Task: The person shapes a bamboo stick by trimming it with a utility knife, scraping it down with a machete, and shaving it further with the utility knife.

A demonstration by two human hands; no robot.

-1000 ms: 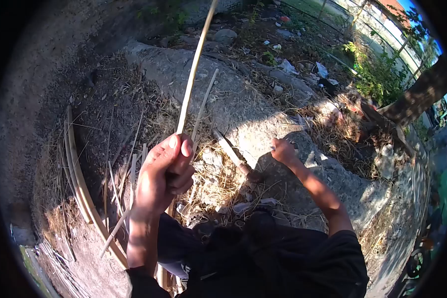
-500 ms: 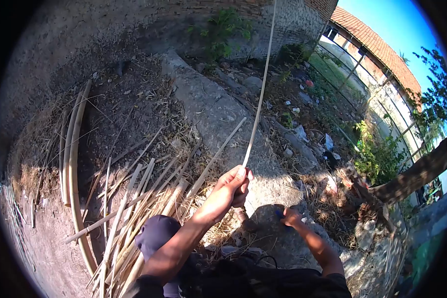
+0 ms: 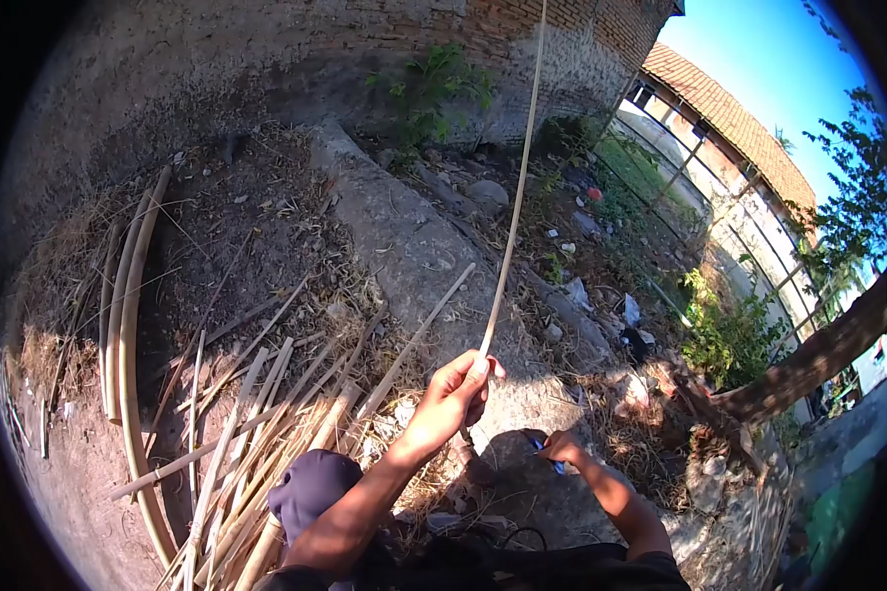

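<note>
My left hand [image 3: 448,402] is closed, pinching the lower end of a long, thin bamboo strip [image 3: 514,231] between thumb and fingers. The strip rises away from me, past the top edge of the view. Lower and to the right, my right hand [image 3: 568,451] has its fingers curled around a small blue-handled tool [image 3: 559,465]. A dark part of it points up and left; its exact kind is hard to make out. The two hands are apart.
Split bamboo pieces [image 3: 256,433] lie piled at lower left, with curved bamboo lengths [image 3: 130,305] beyond. A rounded dark purple cloth shape [image 3: 315,488] sits beside my left forearm. A concrete ledge [image 3: 394,222] runs through the middle; a tree trunk [image 3: 808,360] leans at right.
My right hand has shifted slightly inward and turned, so more of the blue tool shows. My left hand still pinches the strip, a little lower in view. The whole scene has moved slightly left.
</note>
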